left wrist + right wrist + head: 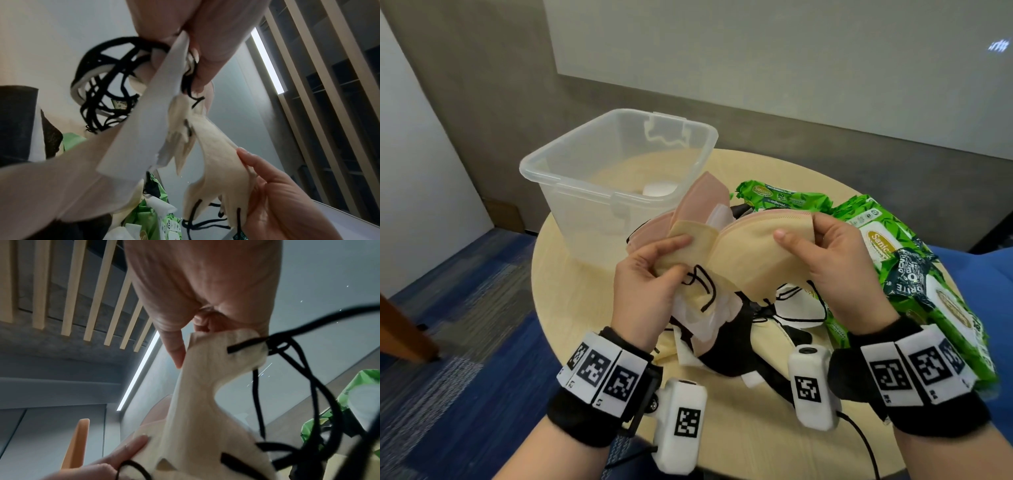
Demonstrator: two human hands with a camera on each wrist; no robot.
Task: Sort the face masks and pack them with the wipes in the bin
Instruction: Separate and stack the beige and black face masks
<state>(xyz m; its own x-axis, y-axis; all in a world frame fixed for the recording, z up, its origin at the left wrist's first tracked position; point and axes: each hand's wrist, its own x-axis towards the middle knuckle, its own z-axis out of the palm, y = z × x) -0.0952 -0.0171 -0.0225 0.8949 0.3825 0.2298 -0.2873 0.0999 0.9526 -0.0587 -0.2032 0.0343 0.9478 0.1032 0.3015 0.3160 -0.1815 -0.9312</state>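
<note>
Above the table my left hand [654,270] grips a fanned stack of folded masks, pink ones [698,202] behind and cream in front. My right hand [822,246] pinches the front cream mask [753,250] and holds it apart from the stack. Black ear loops [107,91] dangle under the left hand, and the cream mask [205,386] hangs from the right fingers [174,352]. More black, white and cream masks [743,339] lie piled on the table below. Green wipe packs [914,274] lie at the right. The clear plastic bin [616,164] stands at the back left.
The round light wood table [571,308] has bare surface at the left and front. A white round object [659,188] shows inside the bin. Blue carpet lies left, and a blue seat [976,270] shows at the right edge.
</note>
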